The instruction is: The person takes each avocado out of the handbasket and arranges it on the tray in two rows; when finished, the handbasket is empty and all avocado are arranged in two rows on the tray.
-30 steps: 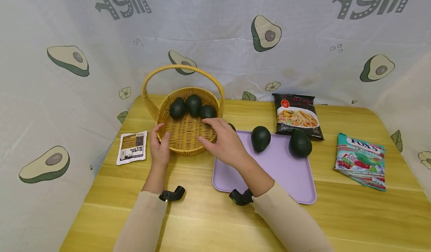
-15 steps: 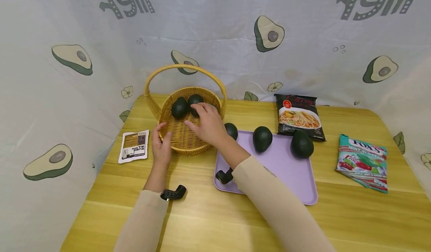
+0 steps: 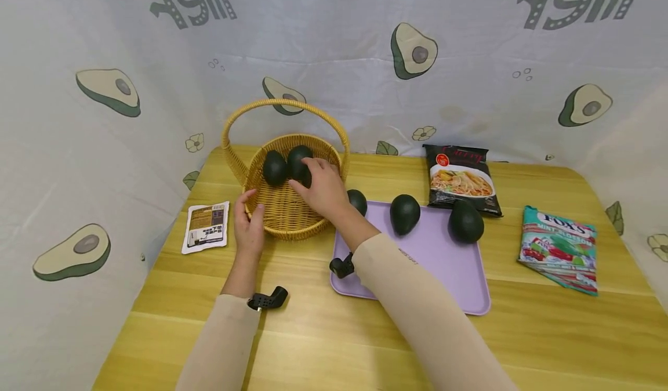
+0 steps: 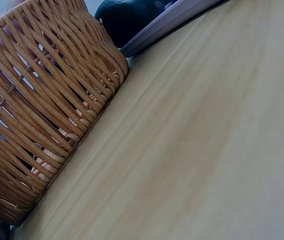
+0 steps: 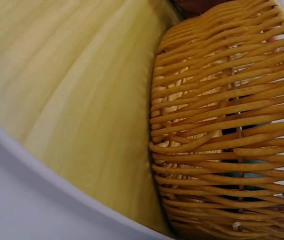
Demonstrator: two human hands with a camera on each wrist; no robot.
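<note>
Two dark green avocados (image 3: 286, 166) lie in our woven yellow wicker basket (image 3: 284, 208); our right hand (image 3: 322, 187) curls its fingers onto one, our left hand (image 3: 248, 224) holds the rim, thumb and fingers spread.

My right hand (image 3: 323, 188) is inside the round yellow woven basket (image 3: 284, 217), with my fingers curled over a dark green avocado (image 3: 298, 162). Another dark green avocado (image 3: 273, 167) sits right beside it in the basket. My left hand (image 3: 247, 225) holds the basket's near rim. Next to the basket lies a flat purple plastic tray (image 3: 443, 269) on the yellow wooden table (image 3: 323, 344). Three more dark avocados rest along the tray's far edge. A small white packet (image 3: 205, 227) lies to the left of the basket.
</note>
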